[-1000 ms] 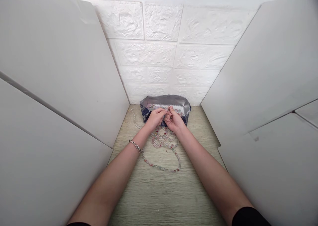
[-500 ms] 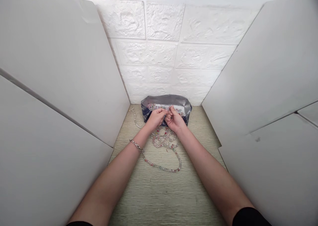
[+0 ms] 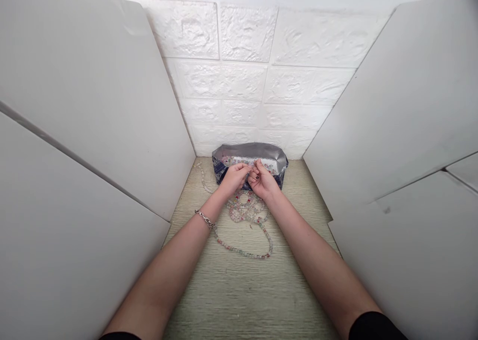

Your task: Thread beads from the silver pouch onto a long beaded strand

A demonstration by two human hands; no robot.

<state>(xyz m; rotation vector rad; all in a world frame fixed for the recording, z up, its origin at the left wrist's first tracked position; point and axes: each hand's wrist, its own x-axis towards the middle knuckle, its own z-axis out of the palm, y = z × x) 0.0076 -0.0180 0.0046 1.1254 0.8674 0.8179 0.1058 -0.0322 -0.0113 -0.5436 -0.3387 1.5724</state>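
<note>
Here's the scene: a white embossed brick-pattern wall [image 3: 242, 76] rises straight ahead of me, a tall white board panel [image 3: 85, 106] closes in on my left and a matching one [image 3: 396, 106] on my right, and below lies a pale green wood-grain tabletop [image 3: 239, 300]. Right against the foot of the wall sits a crumpled silver-and-navy foil pouch [image 3: 249, 153], its opening packed with small beads. A long strand of translucent round beads with pink and red accents [image 3: 239, 249] trails out from under my hands, heaped in a tangled pile just in front of the pouch, with one loop swinging toward me and a pale tail running off beside the pouch on the left. My bare forearms reach in from black sleeves [image 3: 373, 327], a silver chain bracelet [image 3: 204, 219] on my left wrist. My left hand [image 3: 233, 178] and right hand [image 3: 262, 179] meet directly over the pouch, nearly touching, fingers curled inward and pinching at the beads. From here I can't tell exactly what my fingertips [image 3: 257, 165] are gripping. For work this fine, a light pinch with the wrists low looks best, keeping the slack from snagging.
</note>
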